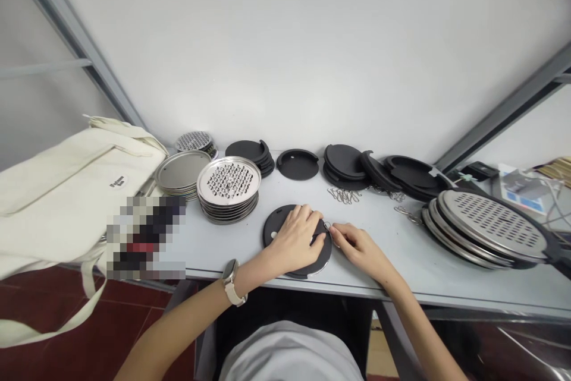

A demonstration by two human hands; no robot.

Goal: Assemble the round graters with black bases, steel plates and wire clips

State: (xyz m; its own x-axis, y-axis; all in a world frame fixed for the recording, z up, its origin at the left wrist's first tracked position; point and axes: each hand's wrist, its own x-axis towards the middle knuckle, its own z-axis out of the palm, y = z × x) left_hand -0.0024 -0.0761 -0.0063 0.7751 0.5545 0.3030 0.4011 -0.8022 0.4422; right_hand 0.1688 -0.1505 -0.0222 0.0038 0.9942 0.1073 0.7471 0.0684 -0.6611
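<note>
My left hand (297, 238) lies on a round black disc (276, 226) near the table's front edge, fingers curled down and pressing it. A metal rim shows under the disc's near side. My right hand (357, 244) is at the disc's right edge, fingertips pinched on a small wire clip (328, 226). A watch sits on my left wrist.
Behind: a stack of perforated metal discs (229, 188), plain metal plates (182, 172), several black discs (298, 164), loose wire clips (344, 195). A stack of larger perforated plates (488, 226) is at the right, a cream bag (66, 185) at the left. The grey table (214, 244) ends just before me.
</note>
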